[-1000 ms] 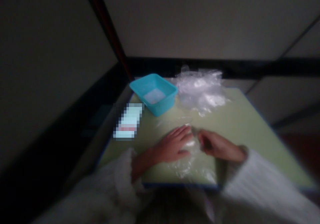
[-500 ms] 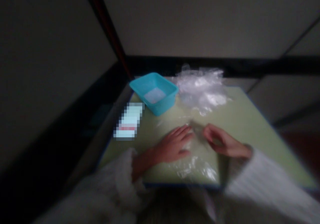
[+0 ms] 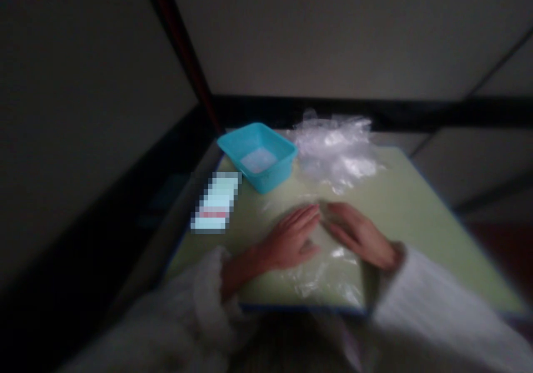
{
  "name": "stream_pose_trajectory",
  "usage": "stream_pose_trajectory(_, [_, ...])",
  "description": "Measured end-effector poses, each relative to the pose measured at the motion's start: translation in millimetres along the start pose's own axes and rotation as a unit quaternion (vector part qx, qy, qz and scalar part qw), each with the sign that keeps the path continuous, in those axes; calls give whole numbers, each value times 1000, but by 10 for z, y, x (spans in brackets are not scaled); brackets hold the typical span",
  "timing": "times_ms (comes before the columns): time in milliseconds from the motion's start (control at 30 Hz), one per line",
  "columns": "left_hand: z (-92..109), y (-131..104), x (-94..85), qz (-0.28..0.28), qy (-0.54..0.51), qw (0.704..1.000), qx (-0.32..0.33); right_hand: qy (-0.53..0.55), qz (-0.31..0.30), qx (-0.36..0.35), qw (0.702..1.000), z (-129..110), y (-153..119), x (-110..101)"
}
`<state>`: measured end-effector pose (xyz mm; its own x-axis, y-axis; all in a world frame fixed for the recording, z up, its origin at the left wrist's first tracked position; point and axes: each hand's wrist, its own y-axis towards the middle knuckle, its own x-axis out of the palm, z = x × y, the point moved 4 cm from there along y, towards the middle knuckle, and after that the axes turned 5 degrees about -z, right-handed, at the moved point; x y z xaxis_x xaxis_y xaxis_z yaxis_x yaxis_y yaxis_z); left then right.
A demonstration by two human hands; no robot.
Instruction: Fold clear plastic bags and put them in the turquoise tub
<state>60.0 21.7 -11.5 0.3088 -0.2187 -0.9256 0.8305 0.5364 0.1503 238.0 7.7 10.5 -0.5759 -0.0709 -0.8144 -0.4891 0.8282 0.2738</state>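
Note:
My left hand (image 3: 291,238) lies palm down on a clear plastic bag (image 3: 328,276) spread near the front edge of the yellow-green table (image 3: 420,217). Its fingers are stretched out, with the thumb apart. Just to the right, my right hand (image 3: 360,233) reaches over the same bag, its fingers extended toward the left fingertips and the thumb apart from them. Nothing shows in either hand. Blur hides whether the right fingertips touch the plastic.
A turquoise basket (image 3: 275,179) with something pale at its bottom stands at the back left. Beside it, a pile of clear plastic bags (image 3: 337,145) lies at the back. A blurred-out phone-like screen (image 3: 217,202) rests at the left edge. Walls rise behind.
My right hand has moved left toward my left hand, and its curled fingers have straightened. My left hand has stayed nearly in place, still flat on the bag.

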Motion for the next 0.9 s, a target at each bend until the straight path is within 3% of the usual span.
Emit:
stream_pose_trajectory(100, [10, -1, 25, 4, -1, 1000, -26, -71, -58, -54, 994, -27, -21, 212])
stream_pose_trajectory(267, [-53, -28, 88, -2, 4, 999, -35, -149, -69, -76, 984, 95, -102, 380])
stream_pose_trajectory(633, [-227, -59, 119, -21, 67, 997, -40, -202, -67, -71, 974, 125, -132, 383])
stream_pose_trajectory(900, [-443, -179, 12, -24, 87, 993, -76, -203, -71, -75, 974, 131, -131, 373])
